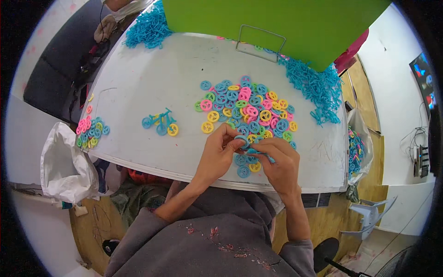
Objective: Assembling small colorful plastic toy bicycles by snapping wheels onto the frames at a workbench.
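Note:
Near the table's front edge, my left hand pinches a small blue plastic wheel between thumb and fingers. Close against it, my right hand has its fingers closed around a thin blue plastic stick, its tip by the wheel. Whether the stick is inside the wheel's hub, I cannot tell. Just beyond both hands spreads a heap of spoked wheels in blue, pink, yellow and green. To the left lies a small cluster of blue and yellow wheels with sticks.
Blue stick piles lie at the table's far left and right, beside a big green box-like panel with a wire handle. More wheels sit at the left edge. White sacks hang left and right.

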{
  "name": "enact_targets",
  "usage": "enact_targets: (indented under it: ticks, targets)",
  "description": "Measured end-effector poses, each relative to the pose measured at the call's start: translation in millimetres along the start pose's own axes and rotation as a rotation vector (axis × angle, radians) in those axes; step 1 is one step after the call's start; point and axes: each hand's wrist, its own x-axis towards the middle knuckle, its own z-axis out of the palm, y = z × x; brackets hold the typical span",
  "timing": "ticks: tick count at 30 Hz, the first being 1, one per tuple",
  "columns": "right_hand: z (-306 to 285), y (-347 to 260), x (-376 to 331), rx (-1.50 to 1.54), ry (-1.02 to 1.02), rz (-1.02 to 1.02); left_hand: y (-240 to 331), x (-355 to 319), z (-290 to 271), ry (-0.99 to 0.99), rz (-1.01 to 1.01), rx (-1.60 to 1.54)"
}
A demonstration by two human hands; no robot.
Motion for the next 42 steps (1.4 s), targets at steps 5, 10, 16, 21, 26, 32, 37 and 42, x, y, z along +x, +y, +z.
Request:
enact_targets:
  ticks: [5,10,16,21,26,32,37,42]
  targets:
    - [1.3,-0.7,-1.8,0.154,-0.050,0.191,-5.2,-0.2,0.7,0.062,0.077,0.118]
    - [3.7,-0.3,-3.1,0.233,-0.048,0.332,-8.9,-1.7,5.9,0.121,0.148,0.234]
    - [0.2,-4.6,1.3,0.306,-0.111,0.549,4.7,-6.8,14.4,0.150,0.187,0.238]
    - [5.4,6.2,-2.1,0.440,-0.084,0.626,2.3,-7.1,17.6,0.186,0.230,0.288]
    - [-2.6,4.4,5.8,0.672,-0.213,0.729,1.6,-7.3,20.1,0.232,0.337,0.304]
    - [10.1,10.1,-1.9,0.903,-0.186,0.788,-3.4,-2.5,21.4,0.255,0.450,0.314]
    - [14.1,11.4,-1.5,1.081,-0.140,0.835,-0.4,-2.6,21.6,0.257,0.385,0.315]
    - [11.2,-9.3,9.6,0.463,-0.009,0.774,-2.9,2.4,24.1,0.342,0.471,0.326]
